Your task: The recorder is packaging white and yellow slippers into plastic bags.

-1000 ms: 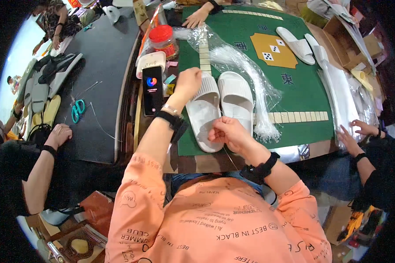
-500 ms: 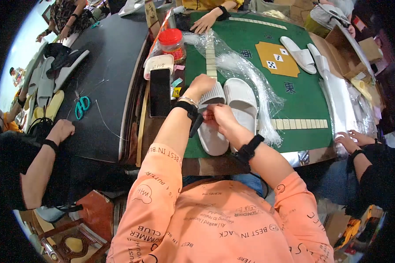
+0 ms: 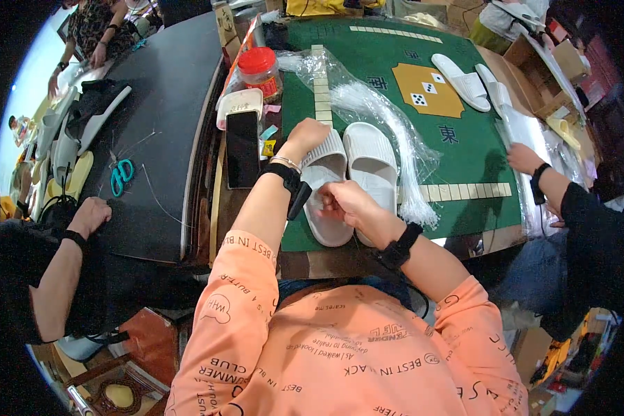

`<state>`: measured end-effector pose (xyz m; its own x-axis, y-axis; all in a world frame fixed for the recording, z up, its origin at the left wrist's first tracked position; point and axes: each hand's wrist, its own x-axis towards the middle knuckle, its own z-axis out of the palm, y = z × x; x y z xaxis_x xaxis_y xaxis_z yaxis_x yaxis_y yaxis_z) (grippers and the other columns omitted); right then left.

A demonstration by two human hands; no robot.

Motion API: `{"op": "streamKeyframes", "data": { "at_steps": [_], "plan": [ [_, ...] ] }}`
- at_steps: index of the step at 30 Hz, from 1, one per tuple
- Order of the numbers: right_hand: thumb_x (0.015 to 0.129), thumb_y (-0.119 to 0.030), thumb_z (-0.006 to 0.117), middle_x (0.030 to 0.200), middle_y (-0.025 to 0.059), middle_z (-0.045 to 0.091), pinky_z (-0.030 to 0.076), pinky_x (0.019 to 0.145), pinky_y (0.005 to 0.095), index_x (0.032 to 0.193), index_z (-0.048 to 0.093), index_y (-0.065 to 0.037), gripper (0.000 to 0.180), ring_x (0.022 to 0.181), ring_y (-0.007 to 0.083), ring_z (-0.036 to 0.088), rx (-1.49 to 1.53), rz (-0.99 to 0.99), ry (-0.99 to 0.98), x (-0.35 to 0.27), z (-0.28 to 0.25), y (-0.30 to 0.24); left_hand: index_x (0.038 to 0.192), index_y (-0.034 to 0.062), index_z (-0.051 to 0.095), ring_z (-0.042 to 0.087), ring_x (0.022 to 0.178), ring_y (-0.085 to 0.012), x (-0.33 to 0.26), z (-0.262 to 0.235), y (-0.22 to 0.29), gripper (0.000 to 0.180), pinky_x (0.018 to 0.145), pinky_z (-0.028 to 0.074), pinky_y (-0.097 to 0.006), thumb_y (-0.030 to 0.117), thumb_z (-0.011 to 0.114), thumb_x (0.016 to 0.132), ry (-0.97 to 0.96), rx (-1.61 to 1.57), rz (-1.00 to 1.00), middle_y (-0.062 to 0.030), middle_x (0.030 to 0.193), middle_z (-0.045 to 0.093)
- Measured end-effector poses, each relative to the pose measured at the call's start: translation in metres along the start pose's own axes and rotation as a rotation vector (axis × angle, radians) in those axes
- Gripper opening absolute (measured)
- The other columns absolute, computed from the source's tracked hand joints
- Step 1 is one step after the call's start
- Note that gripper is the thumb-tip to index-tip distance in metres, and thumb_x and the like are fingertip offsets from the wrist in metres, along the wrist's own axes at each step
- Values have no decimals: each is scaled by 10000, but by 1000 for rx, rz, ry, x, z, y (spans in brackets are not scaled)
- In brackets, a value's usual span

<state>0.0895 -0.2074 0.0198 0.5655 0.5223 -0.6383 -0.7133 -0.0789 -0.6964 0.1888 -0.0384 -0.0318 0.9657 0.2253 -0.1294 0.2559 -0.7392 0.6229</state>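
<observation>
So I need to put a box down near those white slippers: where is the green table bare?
Bare green mat lies between the tile row at the far edge and the yellow square. Crowded: the slipper pair under the left hand and right hand, the clear plastic bags, the phone.

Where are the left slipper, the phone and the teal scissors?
left slipper (image 3: 331, 225), head view, on its heel end.
phone (image 3: 243, 148), head view, middle of the dark screen.
teal scissors (image 3: 122, 173), head view, on the handles.
</observation>
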Motion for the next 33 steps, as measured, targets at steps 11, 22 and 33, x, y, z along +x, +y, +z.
{"op": "streamKeyframes", "data": {
  "at_steps": [11, 22, 33],
  "plan": [
    [813, -68, 461, 586, 18, 427, 530, 648, 352, 786, 466, -31, 46, 495, 118, 427, 39, -107, -83, 9, -8, -3, 1294, -43, 218, 200, 1225, -404, -126, -30, 22, 742, 955, 148, -544, 265, 587, 729, 637, 296, -207, -269, 1287, 280],
    [818, -92, 492, 599, 13, 429, 520, 551, 299, 832, 512, 14, 109, 512, 120, 449, 98, -255, 76, 31, -1, -6, 1005, -25, 573, 554, 961, -325, -55, -30, 61, 352, 815, 424, -405, 221, 496, 766, 165, 129, -49, -218, 992, 580],
    [848, -122, 426, 547, 19, 441, 362, 411, 266, 730, 484, -58, 146, 438, 133, 433, 223, -469, 247, 76, -5, 8, 974, 11, 609, 528, 1009, -347, -12, 5, 44, 386, 848, 425, -373, 291, 471, 747, -65, -61, -181, -193, 1066, 563]
  ]
}}
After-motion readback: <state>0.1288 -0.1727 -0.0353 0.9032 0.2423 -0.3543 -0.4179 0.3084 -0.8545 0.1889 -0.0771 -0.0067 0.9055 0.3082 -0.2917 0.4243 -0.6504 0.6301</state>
